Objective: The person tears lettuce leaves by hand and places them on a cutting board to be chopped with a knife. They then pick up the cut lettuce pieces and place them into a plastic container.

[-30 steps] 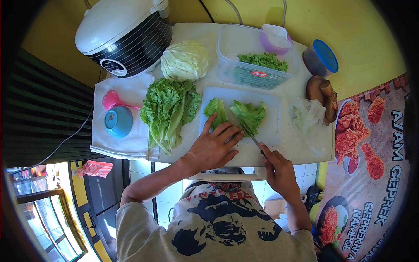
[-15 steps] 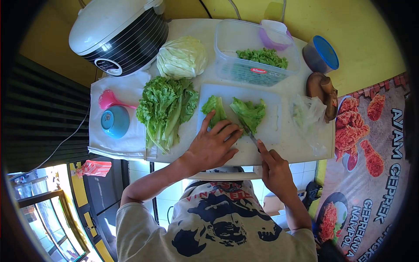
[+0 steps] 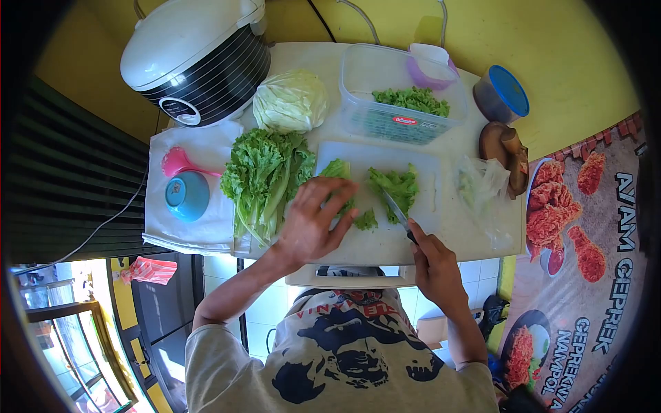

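My right hand (image 3: 435, 263) grips the dark handle of a knife (image 3: 395, 208), its blade lying along the left edge of a lettuce leaf (image 3: 401, 187). That leaf rests on the white cutting board (image 3: 427, 162). My left hand (image 3: 315, 219) is over the board's left side, fingers spread and slightly blurred, partly covering another lettuce piece (image 3: 336, 169). Between the hands lies a small lettuce scrap (image 3: 366, 220). Left of the board is a bunch of lettuce (image 3: 265, 175), close to my left fingers.
A cabbage (image 3: 290, 102) and a rice cooker (image 3: 200, 69) stand behind the bunch. Cut greens fill part of a clear plastic container (image 3: 372, 127). At left are a blue bowl (image 3: 186, 196) and a pink ladle (image 3: 180, 162); at right, a plastic bag (image 3: 485, 189) and a blue-lidded tub (image 3: 501, 95).
My left hand has lifted and shifted left from the knife, uncovering a small lettuce scrap. The knife has stayed beside the right leaf. The whole view has shifted slightly.
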`<state>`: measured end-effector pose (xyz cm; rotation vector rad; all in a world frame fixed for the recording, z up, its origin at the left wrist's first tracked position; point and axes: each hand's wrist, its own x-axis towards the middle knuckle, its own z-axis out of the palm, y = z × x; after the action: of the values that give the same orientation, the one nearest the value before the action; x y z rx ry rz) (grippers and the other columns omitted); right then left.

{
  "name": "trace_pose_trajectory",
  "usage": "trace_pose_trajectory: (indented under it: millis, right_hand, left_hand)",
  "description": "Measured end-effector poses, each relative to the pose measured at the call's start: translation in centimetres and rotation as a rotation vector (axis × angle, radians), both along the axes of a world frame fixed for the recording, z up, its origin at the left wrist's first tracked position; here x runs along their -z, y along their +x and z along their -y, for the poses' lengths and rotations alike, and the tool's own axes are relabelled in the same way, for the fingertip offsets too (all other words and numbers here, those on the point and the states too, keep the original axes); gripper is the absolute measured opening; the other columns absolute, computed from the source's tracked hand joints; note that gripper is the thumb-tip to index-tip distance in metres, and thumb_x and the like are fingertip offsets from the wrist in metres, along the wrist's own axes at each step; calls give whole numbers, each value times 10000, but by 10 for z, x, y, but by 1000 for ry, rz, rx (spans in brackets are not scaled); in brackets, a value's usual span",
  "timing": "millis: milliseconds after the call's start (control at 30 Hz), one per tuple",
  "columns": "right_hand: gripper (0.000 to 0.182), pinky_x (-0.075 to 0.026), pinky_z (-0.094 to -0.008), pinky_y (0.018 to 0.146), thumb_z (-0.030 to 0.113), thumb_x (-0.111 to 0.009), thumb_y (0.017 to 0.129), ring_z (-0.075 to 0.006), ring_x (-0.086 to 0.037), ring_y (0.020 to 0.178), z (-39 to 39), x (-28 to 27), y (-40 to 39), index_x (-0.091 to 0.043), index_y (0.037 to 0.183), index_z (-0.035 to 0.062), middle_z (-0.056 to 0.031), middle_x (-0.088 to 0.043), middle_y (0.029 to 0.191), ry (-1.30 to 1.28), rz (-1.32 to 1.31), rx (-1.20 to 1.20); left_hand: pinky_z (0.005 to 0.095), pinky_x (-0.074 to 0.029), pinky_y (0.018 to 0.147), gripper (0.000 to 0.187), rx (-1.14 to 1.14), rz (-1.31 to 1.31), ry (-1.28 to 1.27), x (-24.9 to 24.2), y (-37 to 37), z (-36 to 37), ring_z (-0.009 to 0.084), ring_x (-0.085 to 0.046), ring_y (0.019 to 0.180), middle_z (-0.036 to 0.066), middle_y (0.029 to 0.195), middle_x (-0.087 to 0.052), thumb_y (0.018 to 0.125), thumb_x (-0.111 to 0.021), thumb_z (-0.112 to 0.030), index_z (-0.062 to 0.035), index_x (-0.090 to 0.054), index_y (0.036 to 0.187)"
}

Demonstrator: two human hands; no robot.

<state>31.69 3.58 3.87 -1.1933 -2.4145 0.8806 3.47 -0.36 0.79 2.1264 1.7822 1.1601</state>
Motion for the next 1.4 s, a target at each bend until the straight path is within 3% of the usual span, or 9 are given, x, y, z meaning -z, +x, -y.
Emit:
trace_pose_trajectory:
  millis: [133,333,533,633,833,967,1167,1267,1400]
  right_hand:
    - [530,-540,-386,716,-43,-578,1008,-362,-663,741,-9,12,-4,-540,1526,61,-203,-669,908,66,51,2]
    - [504,-577,-422,647,25,-629,994,-350,-717,694,-13,13,-24,-554,1491,65,-211,-722,970,-13,-161,23]
    - [329,-548,-363,647,99,-733,961,-315,-711,706,-44,2,-64,-653,1260,-12,-193,-730,946,-86,-238,13]
    - [311,-531,-341,684,115,-754,953,-272,-684,706,-64,8,-89,-666,1218,-21,-160,-722,881,70,-482,27]
    - [249,-453,-274,650,156,-783,963,-74,-523,692,-78,6,-98,-701,1134,-6,-1,-626,767,-202,-500,4]
    - [220,-416,-257,628,151,-775,973,-37,-471,694,-78,13,-104,-705,1126,9,44,-581,760,-404,-601,162]
    - [265,-529,-362,699,36,-765,913,-284,-690,729,-73,10,-97,-693,1162,-20,-130,-707,833,211,-387,174]
    - [340,-567,-412,767,2,-762,884,-410,-716,857,-76,18,-83,-673,1211,-24,-209,-726,986,116,-261,132]
    - [377,-573,-417,759,13,-767,887,-380,-727,886,-76,24,-76,-663,1250,-3,-195,-712,1062,160,-224,175]
  left_hand:
    - [487,-495,1056,450,-319,-167,-81,-4,-5,-14,413,-590,1235,218,1363,-597,957,-747,-198,6,-643,1345]
    - [510,-483,1042,325,-248,-241,-128,4,-5,-19,398,-587,1243,195,1380,-593,944,-749,-176,-30,-664,1221]
    - [473,-497,1006,239,-158,-106,-294,-11,-7,-28,366,-639,1161,117,1160,-706,905,-765,-70,-54,-646,1113]
    - [425,-522,978,254,5,275,-323,-19,-8,-30,340,-679,1087,123,1092,-717,923,-756,-45,-45,-632,1145]
    - [334,-535,950,316,120,735,-311,-19,-7,-27,149,-665,1059,78,1088,-694,982,-754,-90,-16,-595,1244]
    - [313,-500,739,264,67,901,-395,0,-14,-33,116,-605,838,65,905,-657,972,-761,-114,-7,-618,1166]
    - [341,-523,794,303,-23,755,-326,15,-26,-42,173,-665,892,127,1014,-702,969,-755,-108,-8,-602,1212]
    - [347,-536,799,409,-34,418,-290,13,-28,-42,172,-666,866,122,1116,-689,963,-746,-81,-34,-563,1325]
    - [380,-549,809,521,-17,353,-394,-16,-21,-44,267,-686,873,160,1136,-681,937,-758,-86,-90,-546,1413]
